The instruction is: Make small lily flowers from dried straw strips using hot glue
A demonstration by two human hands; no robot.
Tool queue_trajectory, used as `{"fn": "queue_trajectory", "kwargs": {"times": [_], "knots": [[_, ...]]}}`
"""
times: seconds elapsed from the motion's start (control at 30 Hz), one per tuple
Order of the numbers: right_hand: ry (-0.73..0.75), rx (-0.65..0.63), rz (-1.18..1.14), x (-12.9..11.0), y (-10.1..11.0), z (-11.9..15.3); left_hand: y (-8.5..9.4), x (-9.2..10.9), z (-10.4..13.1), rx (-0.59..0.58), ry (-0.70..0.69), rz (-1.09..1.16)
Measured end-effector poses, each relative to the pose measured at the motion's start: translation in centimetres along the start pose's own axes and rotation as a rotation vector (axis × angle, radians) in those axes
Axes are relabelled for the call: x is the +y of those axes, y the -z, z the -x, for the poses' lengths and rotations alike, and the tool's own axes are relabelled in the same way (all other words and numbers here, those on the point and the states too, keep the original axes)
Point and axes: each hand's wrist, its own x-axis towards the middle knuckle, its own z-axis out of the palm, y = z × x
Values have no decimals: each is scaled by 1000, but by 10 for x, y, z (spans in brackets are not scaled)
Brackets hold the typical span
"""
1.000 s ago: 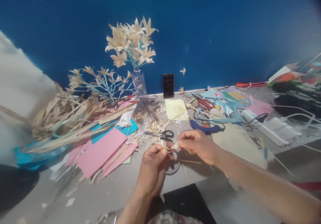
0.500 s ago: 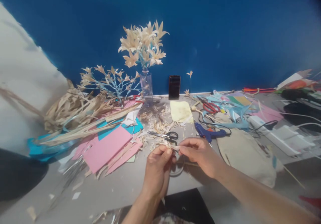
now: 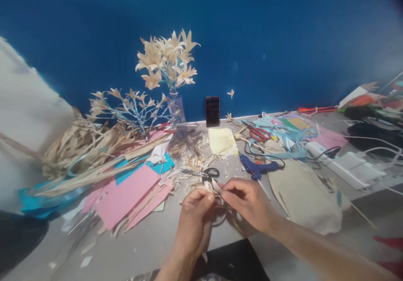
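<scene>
My left hand [image 3: 195, 218] pinches a small cream husk flower [image 3: 208, 185] between thumb and fingers, low over the table. From the other side, the fingertips of my right hand [image 3: 247, 199] are closed on one of its pale petals. Just beyond them lie black-handled scissors [image 3: 210, 172], with husk scraps [image 3: 195, 159] spread around the blades. A ring-shaped pale object [image 3: 220, 220] shows partly below my fingers. The flower's lower part is hidden by my left hand.
A clear vase [image 3: 177, 113] holds finished husk flowers [image 3: 168, 58]. Pink paper [image 3: 127, 197] and a husk pile [image 3: 85, 142] lie left. A blue glue gun [image 3: 260, 167], beige cloth [image 3: 302, 193] and white power strip [image 3: 338, 167] lie right. A phone [image 3: 212, 112] leans on the wall.
The view has shifted slightly, so the table things sit further left. Petals now stand up more visibly between my fingers, and my right fingertips have stayed close to my left hand.
</scene>
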Motion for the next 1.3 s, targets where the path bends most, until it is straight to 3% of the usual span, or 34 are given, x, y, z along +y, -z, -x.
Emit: {"fn": "queue_trajectory", "kwargs": {"times": [0.1,0.2,0.3,0.4,0.5,0.57,0.8,0.9,1.0,1.13,1.3], "knots": [[-34,71,-18,8,-9,4,-1,-8,0,22,-16,-27],[1,-22,75,12,-5,4,1,-10,0,70,-50,-153],[81,-102,433,20,23,-4,4,-2,0,93,-128,-388],[109,-22,924,38,66,-18,6,10,0,63,-202,-574],[123,-131,1199,59,98,-29,5,21,-2,25,-138,-575],[138,-150,1263,69,107,-32,3,28,-7,18,-56,-517],[331,27,1215,76,112,-33,-12,57,-52,-15,81,-476],[456,92,1012,74,119,-37,-16,60,-73,-59,60,-487],[527,24,750,70,116,-42,-13,54,-86,-83,-22,-495],[587,-79,610,66,99,-48,-7,47,-86,-79,-72,-594],[616,-46,614,63,84,-47,-12,47,-76,-75,-54,-603]]}}
